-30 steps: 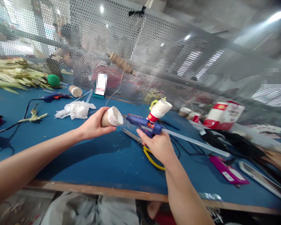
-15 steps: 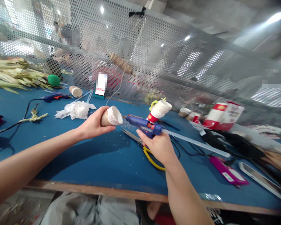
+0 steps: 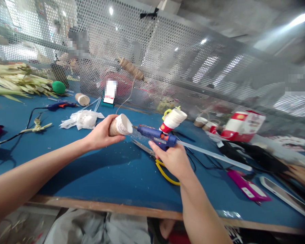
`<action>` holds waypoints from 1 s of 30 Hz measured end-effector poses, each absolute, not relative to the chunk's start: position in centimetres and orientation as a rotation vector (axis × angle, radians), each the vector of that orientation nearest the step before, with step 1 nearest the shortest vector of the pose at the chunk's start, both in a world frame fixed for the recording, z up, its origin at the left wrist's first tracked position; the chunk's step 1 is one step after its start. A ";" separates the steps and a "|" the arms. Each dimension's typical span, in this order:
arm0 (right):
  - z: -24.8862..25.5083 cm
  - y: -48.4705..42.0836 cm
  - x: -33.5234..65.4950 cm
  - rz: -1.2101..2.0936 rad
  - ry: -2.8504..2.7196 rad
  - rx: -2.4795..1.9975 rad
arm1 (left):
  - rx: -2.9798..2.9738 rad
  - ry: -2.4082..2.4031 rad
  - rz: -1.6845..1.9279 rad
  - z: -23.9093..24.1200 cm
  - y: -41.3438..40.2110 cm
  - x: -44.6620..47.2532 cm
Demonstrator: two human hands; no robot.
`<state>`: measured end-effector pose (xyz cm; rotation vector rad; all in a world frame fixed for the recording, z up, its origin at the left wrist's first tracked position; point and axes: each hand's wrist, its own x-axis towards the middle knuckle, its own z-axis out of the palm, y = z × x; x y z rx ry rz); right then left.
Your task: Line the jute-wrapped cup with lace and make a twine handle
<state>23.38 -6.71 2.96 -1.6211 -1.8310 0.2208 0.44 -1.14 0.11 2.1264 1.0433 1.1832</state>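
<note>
My left hand (image 3: 104, 134) is wrapped around a paper cup (image 3: 124, 124) lying on its side, its open rim facing right. Brown twine covers the cup's lower part, and a strand runs from it up to a twine spool (image 3: 131, 68). In my right hand (image 3: 174, 159) is a blue hot glue gun (image 3: 155, 135), with a long clear glue stick (image 3: 216, 156) coming out of its back. The gun's nozzle points left, close to the cup's rim; whether they touch I cannot tell. Below the gun lie scissors (image 3: 165, 173) with yellow handles, partly hidden by my right hand.
Behind the gun stands a tilted stack of paper cups (image 3: 175, 119). A second glue gun (image 3: 61, 105), a crumpled white plastic bag (image 3: 81, 119) and corn husks (image 3: 22, 81) are on the left. A purple box (image 3: 249, 185) and a phone (image 3: 284, 195) lie right. Perforated metal mesh (image 3: 96, 20) rises behind.
</note>
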 end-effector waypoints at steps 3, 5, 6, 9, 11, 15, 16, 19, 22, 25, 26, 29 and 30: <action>3.2 -6.8 23.4 0.288 -1.803 -1.583 | 2.126 1.038 1.186 0.1 -1.1 0.4; 3.2 -6.7 23.5 0.403 -1.773 -1.530 | 2.123 1.024 1.189 0.1 -1.1 0.4; 3.2 -6.7 23.6 0.488 -1.756 -1.492 | 2.116 1.016 1.189 0.1 -1.1 0.3; 3.2 -6.3 23.6 0.788 -1.649 -1.320 | 2.063 0.971 1.183 0.1 -1.0 0.3; 3.1 -6.0 23.4 0.976 -1.522 -1.209 | 2.001 0.903 1.179 0.0 -1.0 0.3; 3.0 -5.4 22.9 1.302 -1.288 -1.079 | 1.840 0.706 1.138 -0.1 -1.0 0.2; 2.9 -5.3 22.8 1.361 -1.249 -1.058 | 1.803 0.666 1.113 -0.1 -1.0 0.2; 2.7 -5.1 22.6 1.459 -1.172 -1.020 | 1.732 0.589 1.039 -0.1 -1.2 0.2; 2.4 -4.9 22.6 1.492 -1.155 -1.016 | 1.707 0.559 1.005 0.0 -1.3 0.2; 2.1 -4.9 22.7 1.463 -1.210 -1.038 | 1.693 0.550 0.995 0.1 -1.4 0.2; 2.1 -4.9 22.8 1.426 -1.250 -1.052 | 1.689 0.549 0.999 0.1 -1.4 0.2; 2.0 -5.1 23.1 1.206 -1.412 -1.119 | 1.674 0.570 1.005 0.1 -1.3 0.1; 2.1 -5.2 23.2 1.115 -1.475 -1.148 | 1.670 0.581 1.001 0.1 -1.2 0.1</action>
